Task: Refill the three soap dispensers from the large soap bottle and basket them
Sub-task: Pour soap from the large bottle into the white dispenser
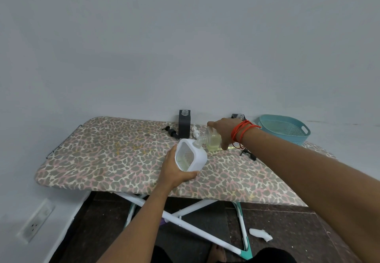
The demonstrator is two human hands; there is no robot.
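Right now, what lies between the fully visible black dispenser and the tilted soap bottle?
A loose white pump lies between that black dispenser and the soap bottle, in the head view.

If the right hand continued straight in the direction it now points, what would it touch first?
Probably the white pump just beyond the right hand, then the dark dispenser; depth is hard to judge.

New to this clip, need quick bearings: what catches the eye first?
At the middle of the leopard-print ironing board, the left hand holds a white dispenser tilted while the right hand tips the clear soap bottle, neck to its mouth. Behind them a black dispenser stands uncapped, and a teal basket sits at the far right.
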